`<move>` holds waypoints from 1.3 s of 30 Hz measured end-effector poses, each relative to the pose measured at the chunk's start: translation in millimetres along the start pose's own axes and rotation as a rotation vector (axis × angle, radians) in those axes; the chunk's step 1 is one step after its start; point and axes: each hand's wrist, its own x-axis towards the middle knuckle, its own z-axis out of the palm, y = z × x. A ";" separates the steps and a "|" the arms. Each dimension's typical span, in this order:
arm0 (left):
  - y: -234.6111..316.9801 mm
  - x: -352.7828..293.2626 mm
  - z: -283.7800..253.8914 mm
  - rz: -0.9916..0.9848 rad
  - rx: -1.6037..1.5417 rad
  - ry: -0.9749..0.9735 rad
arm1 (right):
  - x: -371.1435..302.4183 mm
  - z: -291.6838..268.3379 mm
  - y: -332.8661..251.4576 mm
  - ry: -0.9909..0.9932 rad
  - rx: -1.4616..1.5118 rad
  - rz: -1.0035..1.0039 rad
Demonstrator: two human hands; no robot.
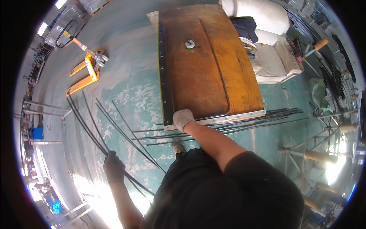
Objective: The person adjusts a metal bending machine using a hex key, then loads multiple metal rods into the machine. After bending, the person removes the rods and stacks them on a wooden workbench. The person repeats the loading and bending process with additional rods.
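My left hand (114,168), in a dark-looking glove, is closed around thin black rods (89,131) at the lower left. They stretch away past the fist on both sides. My right hand (183,119), in a white knit glove, is closed at the near left corner of a worn brown board-topped table (244,76). A black rod (218,66) with a rounded bend lies on the board, and its near stretch runs into my right fist. The fingertips there are hidden. A dark metal strip with holes (163,72) lines the board's left edge. Farther up the board sits a tape measure (190,44).
More black rods (244,126) lie across the floor under the table's near edge, by my shoe (178,148). Loose rods (118,128) spread to the left. A yellow pallet jack (89,70) stands far left. White rolls (263,15) and a pale covered seat (274,61) flank the right side.
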 end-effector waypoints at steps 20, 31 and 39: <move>-48.2 49.2 -0.9 -0.079 0.026 -0.113 | -375.3 -355.9 197.2 1.386 -0.095 0.800; -40.1 97.2 26.8 -0.036 0.074 -0.203 | -499.5 -257.3 273.1 0.808 -0.258 1.238; -26.6 98.5 36.3 0.009 0.117 -0.220 | -470.7 -55.7 302.2 0.563 0.010 1.397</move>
